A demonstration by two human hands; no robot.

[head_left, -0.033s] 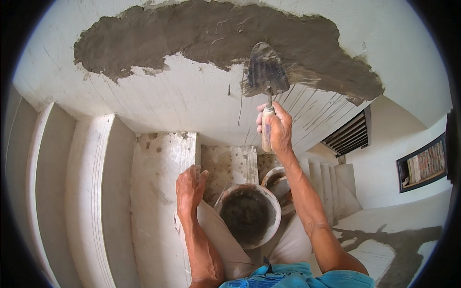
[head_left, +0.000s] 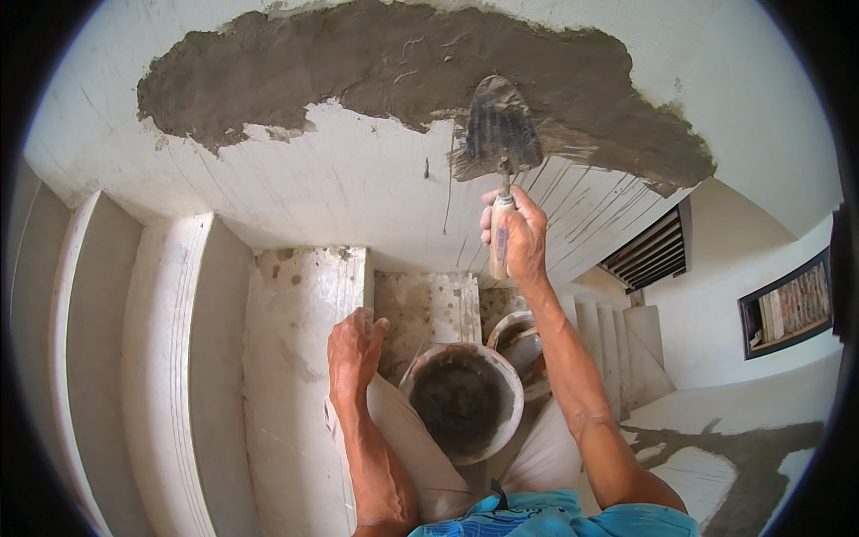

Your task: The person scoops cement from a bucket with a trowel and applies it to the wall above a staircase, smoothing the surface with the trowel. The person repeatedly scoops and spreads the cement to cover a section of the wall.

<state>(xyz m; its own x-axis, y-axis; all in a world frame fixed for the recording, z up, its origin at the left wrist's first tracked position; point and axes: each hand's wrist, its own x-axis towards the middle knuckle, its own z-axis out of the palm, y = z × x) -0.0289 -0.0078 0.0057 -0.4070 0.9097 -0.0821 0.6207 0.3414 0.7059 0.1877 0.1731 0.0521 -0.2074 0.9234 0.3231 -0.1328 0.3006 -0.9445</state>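
My right hand (head_left: 519, 234) is raised and shut on the wooden handle of a trowel (head_left: 499, 134). The trowel's blade lies against a wide patch of wet grey mortar (head_left: 358, 63) spread on the white slanted surface overhead. My left hand (head_left: 353, 353) rests low on the edge of a white stair step (head_left: 300, 304), fingers loosely apart and holding nothing. Just right of that hand, a round bucket (head_left: 510, 394) with dark mortar inside sits between my knees.
A second, smaller pan (head_left: 514, 333) stands behind the bucket. White steps (head_left: 170, 340) run along the left. A slatted vent (head_left: 653, 251) and a dark-framed wall niche (head_left: 787, 309) are at the right. Grey mortar is smeared on a ledge (head_left: 761, 456) at the lower right.
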